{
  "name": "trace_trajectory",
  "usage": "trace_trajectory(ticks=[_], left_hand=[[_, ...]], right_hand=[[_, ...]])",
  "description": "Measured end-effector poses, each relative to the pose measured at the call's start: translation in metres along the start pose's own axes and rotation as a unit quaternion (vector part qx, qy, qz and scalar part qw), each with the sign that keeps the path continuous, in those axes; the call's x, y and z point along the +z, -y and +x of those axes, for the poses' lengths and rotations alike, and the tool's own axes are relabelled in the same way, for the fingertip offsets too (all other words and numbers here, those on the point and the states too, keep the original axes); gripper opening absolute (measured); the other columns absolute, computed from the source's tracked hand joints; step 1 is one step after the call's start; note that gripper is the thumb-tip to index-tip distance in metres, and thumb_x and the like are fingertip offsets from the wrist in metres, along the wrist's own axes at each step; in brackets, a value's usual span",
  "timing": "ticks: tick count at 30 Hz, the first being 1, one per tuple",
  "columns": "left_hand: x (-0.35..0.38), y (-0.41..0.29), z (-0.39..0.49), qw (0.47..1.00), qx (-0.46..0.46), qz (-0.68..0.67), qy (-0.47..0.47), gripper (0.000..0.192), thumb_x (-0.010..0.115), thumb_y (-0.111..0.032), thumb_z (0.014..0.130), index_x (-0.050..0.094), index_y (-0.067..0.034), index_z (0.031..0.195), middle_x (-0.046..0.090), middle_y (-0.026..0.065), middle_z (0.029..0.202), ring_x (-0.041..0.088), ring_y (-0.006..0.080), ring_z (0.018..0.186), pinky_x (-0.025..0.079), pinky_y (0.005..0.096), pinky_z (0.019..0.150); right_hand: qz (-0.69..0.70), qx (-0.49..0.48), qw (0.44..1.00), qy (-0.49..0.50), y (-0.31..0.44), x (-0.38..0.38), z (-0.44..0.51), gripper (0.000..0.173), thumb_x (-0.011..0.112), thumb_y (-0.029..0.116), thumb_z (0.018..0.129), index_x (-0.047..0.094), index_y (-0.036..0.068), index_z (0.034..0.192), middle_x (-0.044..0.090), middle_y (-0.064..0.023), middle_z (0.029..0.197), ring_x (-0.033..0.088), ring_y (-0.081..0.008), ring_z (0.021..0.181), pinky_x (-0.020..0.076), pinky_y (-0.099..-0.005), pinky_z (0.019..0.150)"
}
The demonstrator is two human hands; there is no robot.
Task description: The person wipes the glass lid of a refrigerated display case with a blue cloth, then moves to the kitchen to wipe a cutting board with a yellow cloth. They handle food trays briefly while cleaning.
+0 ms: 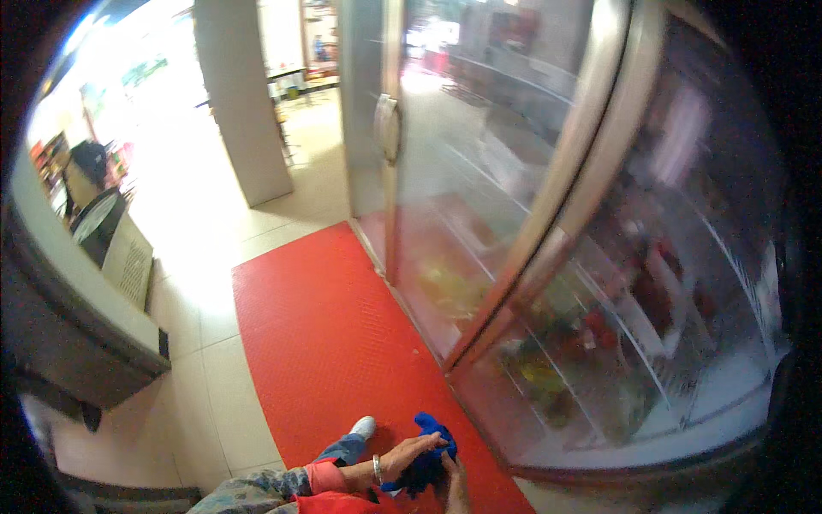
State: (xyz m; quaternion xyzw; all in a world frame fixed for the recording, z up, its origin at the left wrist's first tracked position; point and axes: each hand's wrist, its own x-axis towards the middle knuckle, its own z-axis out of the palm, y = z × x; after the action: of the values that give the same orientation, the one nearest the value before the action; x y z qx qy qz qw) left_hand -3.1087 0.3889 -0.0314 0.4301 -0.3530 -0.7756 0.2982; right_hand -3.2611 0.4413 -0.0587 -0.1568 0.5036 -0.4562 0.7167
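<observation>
Low in the picture a bundle of blue cloth (427, 462) sits bunched between both hands. It may be a pair of gloves, since one end sticks up like a finger. My left hand (406, 455), with a silver bracelet at the wrist, lies across the top of the bundle and grips it. From the lower right, my right hand (454, 470) holds the other side, its thumb against the fabric. The cloth's lower part is dark and hard to make out.
A red mat (327, 340) lies on pale floor tiles (237, 379). To the right stands a glass-door cabinet (475, 160) with metal frames, a handle and blurred contents on shelves. A grey pillar (241, 109) rises ahead. At left are a grey panel (83, 270) and a pale perforated box (131, 266).
</observation>
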Motion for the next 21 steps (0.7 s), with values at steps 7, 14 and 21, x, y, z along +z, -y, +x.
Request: trace_trajectory(ticks=[7,14,21], left_hand=[[-0.134,-0.087,-0.078,0.982,0.041,-0.007,-0.184,0.044,0.074,-0.028,0.084,0.062,-0.001,0.117,0.065,0.0056,0.106,0.061,0.0136,0.092,0.051,0.0275,0.080],[-0.330,-0.134,-0.182,0.942,0.142,-0.132,-0.274,0.037,0.070,-0.031,0.086,0.067,0.000,0.106,0.068,0.0038,0.093,0.063,0.0145,0.085,0.051,0.0300,0.076],[-0.472,-0.226,-0.258,0.783,0.390,-0.399,-0.274,0.043,0.061,-0.020,0.092,0.048,-0.005,0.130,0.062,0.0112,0.113,0.064,0.0228,0.097,0.054,0.0373,0.083]], right_hand=[[-0.080,-0.006,0.994,0.067,0.011,0.149,0.083,0.032,0.054,0.027,0.091,0.061,0.001,0.109,0.066,-0.0088,0.093,0.065,-0.0209,0.083,0.0548,-0.0342,0.075],[-0.172,0.005,0.968,0.182,0.031,0.417,0.147,0.029,0.058,0.035,0.088,0.063,0.006,0.092,0.063,-0.0051,0.082,0.064,-0.0185,0.070,0.0544,-0.0329,0.062],[0.001,0.104,0.901,0.421,-0.020,0.617,0.191,0.066,0.051,0.062,0.088,0.058,0.005,0.120,0.065,-0.0136,0.111,0.064,-0.0279,0.098,0.0539,-0.0449,0.085]])
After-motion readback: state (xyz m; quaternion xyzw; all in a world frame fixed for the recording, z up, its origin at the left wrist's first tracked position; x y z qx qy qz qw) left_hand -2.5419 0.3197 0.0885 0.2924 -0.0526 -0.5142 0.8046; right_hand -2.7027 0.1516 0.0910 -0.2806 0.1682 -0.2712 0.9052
